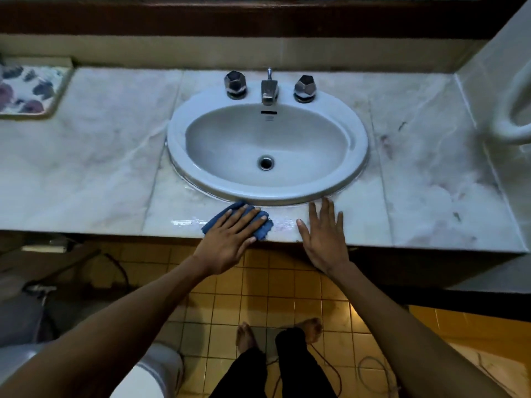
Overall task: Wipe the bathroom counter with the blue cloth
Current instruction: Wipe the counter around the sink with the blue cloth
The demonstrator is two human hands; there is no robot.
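The blue cloth (263,229) lies bunched on the marble counter (86,168) at its front edge, just below the sink rim. My left hand (230,239) presses flat on the cloth, fingers spread and pointing right. My right hand (324,237) rests flat on the bare counter just to the right of the cloth, fingers apart, holding nothing. A wet streak (184,222) shines on the counter to the left of the cloth.
A white oval sink (359,145) with a metal faucet (269,90) and two knobs sits mid-counter. A floral tray (26,90) stands at the far left. A white rounded fixture (508,122) hangs on the right wall. Below are yellow floor tiles, cables and a toilet (155,369).
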